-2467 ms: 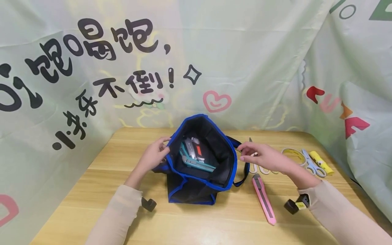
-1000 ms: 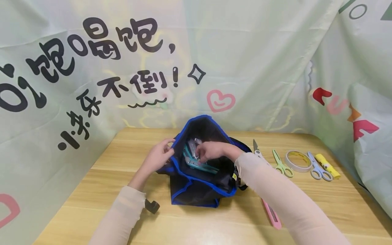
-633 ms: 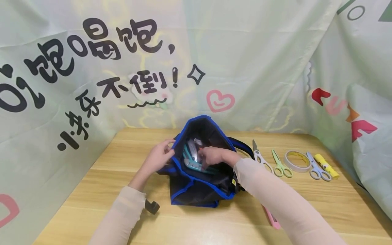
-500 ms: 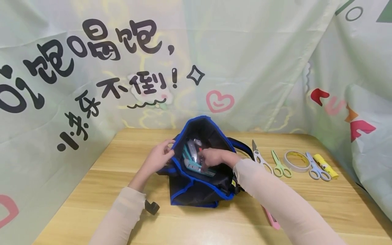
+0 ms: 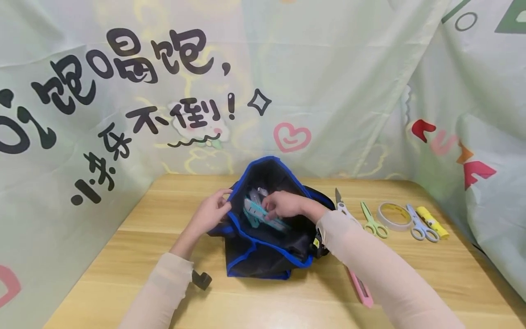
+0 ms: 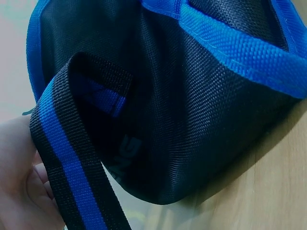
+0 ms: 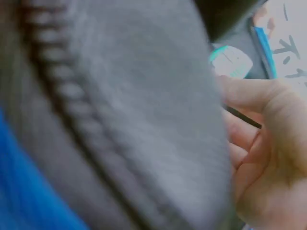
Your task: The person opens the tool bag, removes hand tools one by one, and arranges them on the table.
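Observation:
A black fabric tool bag [image 5: 259, 256] with blue trim stands open-mouthed on the table. At its left rim, my left hand [image 5: 211, 210] pinches the edge; in the left wrist view the bag's strap [image 6: 72, 158] hangs in front of this hand [image 6: 24, 191]. My right hand [image 5: 285, 204] reaches inside the bag and grips a teal utility knife [image 5: 255, 209] by its middle. Its light end points up and left. Behind it lies a silver tool [image 5: 256, 194], partly covered by the hand. In the right wrist view, the bag's wall hides part of my right hand [image 7: 268, 143].
A pink utility knife [image 5: 359, 288] lies right of the bag, partly under the right forearm. Farther right are white-handled scissors [image 5: 345, 210], green scissors [image 5: 373, 224], a tape roll [image 5: 394, 224], blue scissors [image 5: 421, 226] and a yellow tube-like item [image 5: 432, 222]. A cloth curtain stands behind.
My right hand went from beside the bag into it and took hold of the teal utility knife. The knife has since lifted and tilted. The left hand has stayed at the rim.

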### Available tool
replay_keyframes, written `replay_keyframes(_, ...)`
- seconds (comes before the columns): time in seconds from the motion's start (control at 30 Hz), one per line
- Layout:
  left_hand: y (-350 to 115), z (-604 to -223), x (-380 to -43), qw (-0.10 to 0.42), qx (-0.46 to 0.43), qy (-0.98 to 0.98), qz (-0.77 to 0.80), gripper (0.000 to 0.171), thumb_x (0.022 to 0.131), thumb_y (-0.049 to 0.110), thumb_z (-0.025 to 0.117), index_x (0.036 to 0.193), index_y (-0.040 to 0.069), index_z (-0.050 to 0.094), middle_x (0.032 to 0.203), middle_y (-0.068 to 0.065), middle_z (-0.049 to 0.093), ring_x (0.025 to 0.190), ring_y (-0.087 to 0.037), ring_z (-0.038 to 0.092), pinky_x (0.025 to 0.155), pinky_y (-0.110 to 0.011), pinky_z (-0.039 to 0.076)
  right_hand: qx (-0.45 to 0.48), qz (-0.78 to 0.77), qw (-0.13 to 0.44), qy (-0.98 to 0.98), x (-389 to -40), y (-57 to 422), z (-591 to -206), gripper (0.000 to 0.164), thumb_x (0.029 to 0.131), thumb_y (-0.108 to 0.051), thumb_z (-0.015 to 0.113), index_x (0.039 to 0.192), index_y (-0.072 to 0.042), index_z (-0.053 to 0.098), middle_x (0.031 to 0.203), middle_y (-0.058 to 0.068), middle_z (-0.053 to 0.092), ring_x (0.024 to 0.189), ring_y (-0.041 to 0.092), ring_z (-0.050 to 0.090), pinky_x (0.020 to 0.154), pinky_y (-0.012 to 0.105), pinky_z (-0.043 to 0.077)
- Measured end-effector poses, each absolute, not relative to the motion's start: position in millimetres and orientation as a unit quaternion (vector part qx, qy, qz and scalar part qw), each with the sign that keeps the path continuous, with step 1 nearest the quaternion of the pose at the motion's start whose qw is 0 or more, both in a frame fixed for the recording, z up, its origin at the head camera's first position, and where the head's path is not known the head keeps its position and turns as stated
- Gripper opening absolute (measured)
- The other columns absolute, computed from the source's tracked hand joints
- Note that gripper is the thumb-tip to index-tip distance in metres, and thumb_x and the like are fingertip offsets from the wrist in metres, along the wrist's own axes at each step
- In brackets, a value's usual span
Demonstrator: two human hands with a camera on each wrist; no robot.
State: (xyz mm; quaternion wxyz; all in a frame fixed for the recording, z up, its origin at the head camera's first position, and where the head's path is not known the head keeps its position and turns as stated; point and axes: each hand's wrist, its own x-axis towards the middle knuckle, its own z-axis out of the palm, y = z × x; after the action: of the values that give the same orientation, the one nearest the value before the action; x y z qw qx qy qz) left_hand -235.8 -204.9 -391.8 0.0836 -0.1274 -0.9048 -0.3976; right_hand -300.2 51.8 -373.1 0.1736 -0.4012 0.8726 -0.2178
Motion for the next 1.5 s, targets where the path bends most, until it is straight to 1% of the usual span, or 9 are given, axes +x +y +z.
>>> replay_keyframes(0.1, -207, -392, -236, 0.082, -0.125, -0.905, -0.398, 0.042, 0.094, 0.015, 0.057, 0.135, 0.007, 0.054, 0.083, -0.007, 0.062, 0.061, -0.018, 0.060, 0.060, -0.032, 0.054, -0.385, -0.269, 0.167, 0.867, -299, 57, -363, 0.015, 0.093, -0.017, 0.068, 0.107, -0.014, 0.065, 0.086, -0.003, 0.068, 0.070, 0.015, 0.063, 0.067, 0.030, 0.053)
replay_keyframes(0.3, -210, -393, -237, 0.080, -0.124, -0.907, -0.394, 0.042, 0.095, 0.017, 0.055, 0.136, 0.007, 0.053, 0.084, -0.007, 0.063, 0.062, -0.018, 0.061, 0.060, -0.032, 0.054, -0.346, -0.375, 0.155, 0.846, -296, 67, -342, 0.027, 0.094, -0.013, 0.064, 0.119, -0.003, 0.060, 0.095, 0.007, 0.069, 0.078, 0.020, 0.066, 0.075, 0.041, 0.057)
replay_keyframes(0.47, -212, -393, -238, 0.081, -0.127, -0.907, -0.393, 0.043, 0.095, 0.017, 0.055, 0.136, 0.007, 0.052, 0.084, -0.007, 0.063, 0.061, -0.018, 0.061, 0.059, -0.033, 0.054, -0.321, -0.416, 0.155, 0.836, -292, 82, -329, 0.035, 0.094, -0.015, 0.065, 0.125, 0.000, 0.056, 0.101, 0.010, 0.068, 0.083, 0.023, 0.066, 0.078, 0.041, 0.057)
replay_keyframes(0.63, -213, -392, -238, 0.064, -0.135, -0.904, -0.400, 0.043, 0.095, 0.015, 0.055, 0.137, 0.005, 0.051, 0.086, -0.009, 0.064, 0.062, -0.018, 0.062, 0.059, -0.033, 0.055, -0.305, -0.442, 0.149, 0.830, -286, 105, -320, 0.038, 0.094, -0.016, 0.066, 0.126, 0.002, 0.055, 0.099, 0.013, 0.067, 0.082, 0.025, 0.064, 0.076, 0.041, 0.057)
replay_keyframes(0.83, -214, -392, -238, 0.050, -0.140, -0.900, -0.409, 0.045, 0.096, 0.014, 0.056, 0.139, 0.005, 0.049, 0.094, -0.014, 0.065, 0.066, -0.019, 0.063, 0.061, -0.033, 0.056, -0.287, -0.457, 0.137, 0.831, -280, 138, -323, 0.040, 0.093, -0.017, 0.066, 0.126, 0.003, 0.056, 0.098, 0.014, 0.067, 0.083, 0.025, 0.065, 0.074, 0.039, 0.057)
replay_keyframes(1.0, -214, -392, -239, 0.046, -0.142, -0.900, -0.410, 0.046, 0.096, 0.015, 0.055, 0.140, 0.007, 0.048, 0.098, -0.015, 0.065, 0.069, -0.020, 0.064, 0.062, -0.034, 0.057, -0.271, -0.451, 0.117, 0.842, -269, 171, -325, 0.050, 0.094, -0.020, 0.066, 0.134, 0.006, 0.050, 0.099, 0.014, 0.066, 0.083, 0.024, 0.066, 0.075, 0.039, 0.057)
replay_keyframes(1.17, -214, -390, -240, 0.049, -0.140, -0.902, -0.405, 0.046, 0.095, 0.016, 0.054, 0.140, 0.008, 0.049, 0.098, -0.014, 0.065, 0.070, -0.020, 0.065, 0.064, -0.034, 0.057, -0.248, -0.476, 0.112, 0.836, -255, 202, -330, 0.049, 0.095, -0.019, 0.064, 0.135, 0.005, 0.050, 0.098, 0.015, 0.065, 0.080, 0.025, 0.065, 0.075, 0.041, 0.057)
replay_keyframes(1.37, -211, -387, -240, 0.051, -0.128, -0.898, -0.417, 0.045, 0.095, 0.013, 0.054, 0.139, 0.006, 0.051, 0.112, -0.020, 0.062, 0.088, -0.028, 0.067, 0.068, -0.036, 0.059, -0.208, -0.513, 0.127, 0.823, -241, 234, -345, 0.051, 0.096, -0.018, 0.063, 0.137, 0.008, 0.045, 0.101, 0.016, 0.062, 0.086, 0.020, 0.064, 0.077, 0.037, 0.056)
replay_keyframes(1.5, -209, -385, -241, 0.055, -0.127, -0.900, -0.413, 0.047, 0.094, 0.013, 0.056, 0.140, 0.005, 0.051, 0.129, -0.022, 0.057, 0.107, -0.035, 0.063, 0.076, -0.041, 0.058, -0.189, -0.506, 0.135, 0.831, -230, 250, -354, 0.063, 0.096, -0.021, 0.063, 0.143, 0.011, 0.034, 0.107, 0.017, 0.061, 0.091, 0.020, 0.063, 0.078, 0.036, 0.055)
